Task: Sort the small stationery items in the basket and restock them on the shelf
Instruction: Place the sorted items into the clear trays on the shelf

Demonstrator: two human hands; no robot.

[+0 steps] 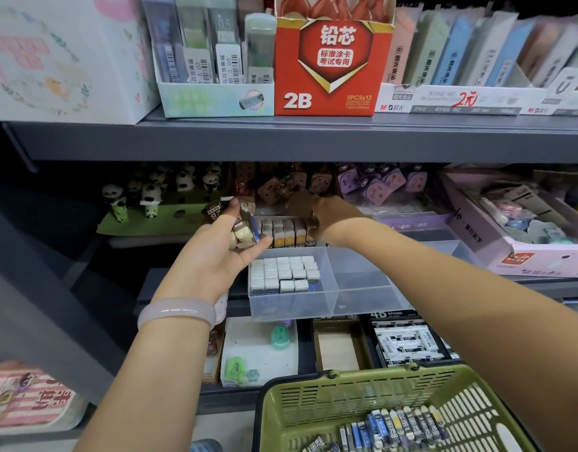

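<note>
My left hand (222,246) holds a bunch of small 2B erasers (240,231) in dark sleeves, fingers curled round them, in front of the middle shelf. My right hand (309,210) reaches deep into that shelf above a back row of yellow-and-white erasers (286,233); its fingers are in shadow and blurred, so their grip is unclear. A clear divided bin (353,282) below my hands has rows of white erasers (284,272) in its left compartment. The green basket (330,396) at bottom right holds several 2B erasers (395,425).
The upper shelf carries a red 2B lead box (330,66) and lead-refill boxes (470,96). Panda figures (150,194) stand at the left, a pink box (509,243) at the right. Lower trays hold sharpeners (281,334) and 4B erasers (408,344).
</note>
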